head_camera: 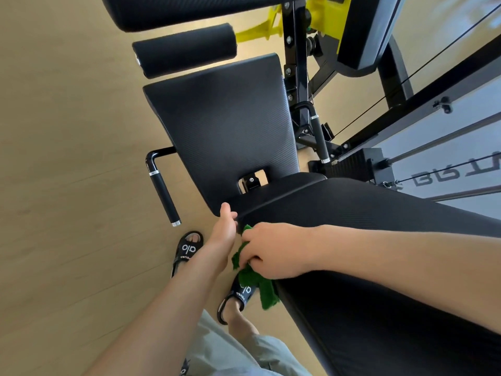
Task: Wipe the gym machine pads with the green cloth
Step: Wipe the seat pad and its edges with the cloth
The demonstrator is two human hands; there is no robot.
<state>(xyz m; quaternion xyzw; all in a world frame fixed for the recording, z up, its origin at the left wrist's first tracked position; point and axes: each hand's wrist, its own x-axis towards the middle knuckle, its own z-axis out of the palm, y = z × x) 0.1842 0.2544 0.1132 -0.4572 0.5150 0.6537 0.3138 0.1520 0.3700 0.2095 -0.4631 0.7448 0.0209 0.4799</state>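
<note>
A black gym machine fills the view. Its flat seat pad (225, 123) lies in the middle and the long back pad (379, 267) runs to the lower right. My right hand (273, 251) is shut on the green cloth (257, 280) and presses it against the near edge of the back pad, where it meets the seat pad. Part of the cloth hangs below the hand. My left hand (225, 229) rests beside it on the corner of the seat pad, thumb on top, fingers hidden under the edge.
Two black roller pads (184, 50) sit beyond the seat. A black side handle (162, 191) sticks out on the left, another handle (318, 134) on the right. Yellow frame parts (322, 14), cables and a weight stack (355, 164) stand right. My sandalled feet (188, 249) are on the wooden floor.
</note>
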